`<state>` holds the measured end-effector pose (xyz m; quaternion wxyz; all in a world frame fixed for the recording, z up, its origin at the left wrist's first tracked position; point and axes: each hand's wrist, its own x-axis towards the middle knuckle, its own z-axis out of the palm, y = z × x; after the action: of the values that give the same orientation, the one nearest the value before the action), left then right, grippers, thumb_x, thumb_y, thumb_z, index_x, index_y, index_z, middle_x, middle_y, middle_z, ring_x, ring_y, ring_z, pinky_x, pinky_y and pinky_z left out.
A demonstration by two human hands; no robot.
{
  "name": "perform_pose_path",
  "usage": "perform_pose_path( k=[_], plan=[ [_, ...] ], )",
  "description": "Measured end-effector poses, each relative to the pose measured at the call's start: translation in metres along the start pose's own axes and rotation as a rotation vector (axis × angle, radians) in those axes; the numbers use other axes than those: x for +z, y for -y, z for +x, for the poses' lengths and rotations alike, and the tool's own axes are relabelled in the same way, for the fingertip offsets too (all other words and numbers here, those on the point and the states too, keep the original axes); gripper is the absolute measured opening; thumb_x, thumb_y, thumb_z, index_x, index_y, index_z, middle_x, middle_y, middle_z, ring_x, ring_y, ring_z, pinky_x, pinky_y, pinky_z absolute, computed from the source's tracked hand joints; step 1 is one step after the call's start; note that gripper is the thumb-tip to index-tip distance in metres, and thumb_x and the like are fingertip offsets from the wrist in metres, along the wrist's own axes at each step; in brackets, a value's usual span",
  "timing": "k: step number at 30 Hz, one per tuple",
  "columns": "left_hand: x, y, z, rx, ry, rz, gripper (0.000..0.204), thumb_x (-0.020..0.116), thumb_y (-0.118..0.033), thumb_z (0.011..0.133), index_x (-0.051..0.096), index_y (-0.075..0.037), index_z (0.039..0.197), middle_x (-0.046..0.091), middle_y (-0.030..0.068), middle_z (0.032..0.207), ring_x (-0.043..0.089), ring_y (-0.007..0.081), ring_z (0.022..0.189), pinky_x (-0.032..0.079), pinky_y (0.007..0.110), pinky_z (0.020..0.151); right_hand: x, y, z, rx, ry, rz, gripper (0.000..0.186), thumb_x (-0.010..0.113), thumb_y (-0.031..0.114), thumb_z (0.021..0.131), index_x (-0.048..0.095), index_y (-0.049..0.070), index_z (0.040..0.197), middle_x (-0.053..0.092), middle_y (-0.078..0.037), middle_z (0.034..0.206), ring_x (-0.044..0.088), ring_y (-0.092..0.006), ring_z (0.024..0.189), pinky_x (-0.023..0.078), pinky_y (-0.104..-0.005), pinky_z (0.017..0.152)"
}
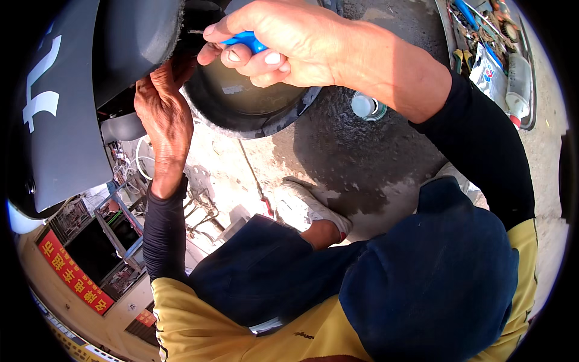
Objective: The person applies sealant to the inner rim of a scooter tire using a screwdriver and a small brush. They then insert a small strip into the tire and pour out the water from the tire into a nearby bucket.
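My right hand [283,45] is closed round the blue handle of a screwdriver [247,41]. Its thin shaft runs left toward the edge of a rounded black part [136,33], where the tip is hidden. Close by, my left hand [164,111] reaches up under that black part. Its fingertips are in shadow behind the edge, so what they grip cannot be made out. A grey vehicle panel [66,114] with white markings stands on the left, beside the black part. Just below my right hand is a black basin [208,117] of murky water.
A small jar [367,106] with a pale lid stands on the wet ground right of the basin. At the far right, a tray [531,117] holds several hand tools and a clear bottle [517,87]. My shoe [307,208] is below the basin; cables [123,169] lie at the left.
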<state>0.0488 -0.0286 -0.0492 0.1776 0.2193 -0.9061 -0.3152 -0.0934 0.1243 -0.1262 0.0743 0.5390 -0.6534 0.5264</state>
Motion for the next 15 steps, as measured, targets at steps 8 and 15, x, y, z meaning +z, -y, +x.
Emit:
perform_pose_path(
  k=[8,15],
  plan=[
    [-0.003,0.009,-0.001,-0.002,-0.012,0.004,0.050,0.050,-0.041,0.112,0.061,0.004,0.133,0.076,0.0146,0.109,0.076,0.0195,0.096,0.060,0.032,0.088,-0.005,-0.001,0.001,-0.200,-0.190,-0.278,0.014,0.068,0.010,0.079,0.070,-0.005,0.079,0.069,-0.018,0.073,0.072,-0.0283,0.064,0.054,-0.0374,0.051],
    [0.001,-0.007,-0.003,-0.058,0.007,0.116,0.047,0.053,-0.038,0.113,0.062,0.005,0.128,0.073,0.0132,0.104,0.074,0.0172,0.092,0.058,0.030,0.084,0.026,-0.012,0.002,0.062,-0.034,0.079,0.021,0.068,0.013,0.092,0.072,0.000,0.077,0.070,-0.015,0.076,0.068,-0.0235,0.057,0.050,-0.0355,0.047]
  ],
)
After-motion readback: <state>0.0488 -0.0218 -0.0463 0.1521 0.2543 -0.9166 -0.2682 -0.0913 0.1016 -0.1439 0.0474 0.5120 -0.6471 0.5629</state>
